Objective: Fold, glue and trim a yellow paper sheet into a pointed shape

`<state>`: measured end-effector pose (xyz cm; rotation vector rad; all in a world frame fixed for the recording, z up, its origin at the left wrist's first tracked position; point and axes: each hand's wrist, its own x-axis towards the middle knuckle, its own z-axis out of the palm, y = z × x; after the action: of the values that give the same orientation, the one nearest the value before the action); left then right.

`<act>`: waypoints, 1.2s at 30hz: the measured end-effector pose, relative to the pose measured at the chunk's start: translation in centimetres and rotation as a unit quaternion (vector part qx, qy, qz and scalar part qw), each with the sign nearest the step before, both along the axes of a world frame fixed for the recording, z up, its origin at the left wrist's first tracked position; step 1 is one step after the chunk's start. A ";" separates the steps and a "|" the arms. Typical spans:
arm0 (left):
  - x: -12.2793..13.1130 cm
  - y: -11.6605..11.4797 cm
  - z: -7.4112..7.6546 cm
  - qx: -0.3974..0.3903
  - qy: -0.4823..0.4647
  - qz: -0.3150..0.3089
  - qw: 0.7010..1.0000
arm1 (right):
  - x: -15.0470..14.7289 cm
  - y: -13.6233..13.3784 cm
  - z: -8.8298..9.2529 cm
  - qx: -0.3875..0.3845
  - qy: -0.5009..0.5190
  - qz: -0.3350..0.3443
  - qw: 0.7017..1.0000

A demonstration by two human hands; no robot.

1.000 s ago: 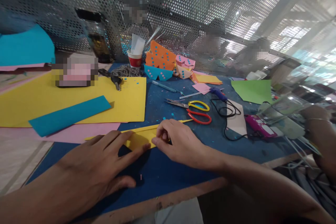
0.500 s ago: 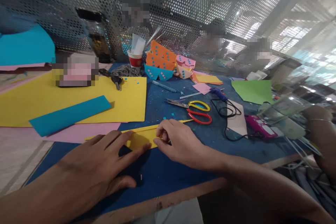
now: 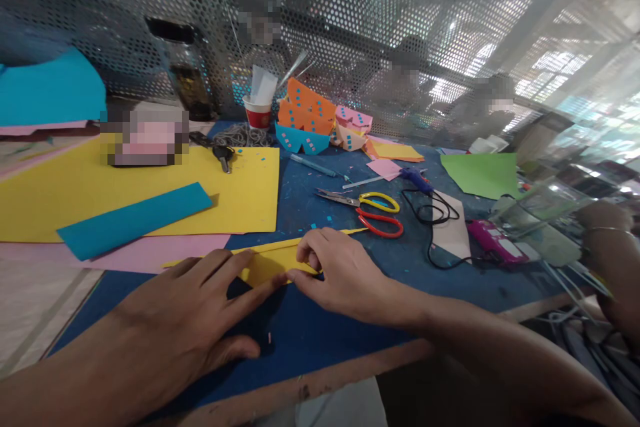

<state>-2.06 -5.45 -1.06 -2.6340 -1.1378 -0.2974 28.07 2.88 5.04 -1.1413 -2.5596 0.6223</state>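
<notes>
Pressing flat yellow paper strip [image 3: 265, 261], left hand [image 3: 185, 320] splayed, right hand [image 3: 340, 273] pinching.

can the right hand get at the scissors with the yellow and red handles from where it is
Probably yes: the right hand pinches the folded yellow paper strip, and the yellow-and-red-handled metal scissors lie just beyond it on the blue mat, nothing between.

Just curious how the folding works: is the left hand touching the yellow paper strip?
Touching. The head view shows the left hand with its fingertips lying flat on the yellow paper strip.
</notes>
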 end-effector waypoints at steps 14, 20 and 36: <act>-0.2 -0.1 0.6 -0.045 -0.023 0.011 0.999 | -0.1 0.0 0.0 0.005 -0.005 -0.008 1.000; -0.6 -0.2 0.6 -0.039 0.001 0.010 0.999 | -0.1 0.0 -0.2 0.011 -0.003 -0.005 1.000; -0.4 -0.1 0.4 -0.013 0.014 0.004 1.000 | 0.0 0.0 -0.4 0.018 0.000 -0.007 1.000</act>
<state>-2.50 -5.53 -0.61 -2.6456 -1.1509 -0.2446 28.03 2.91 4.61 -1.1461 -2.5506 0.5691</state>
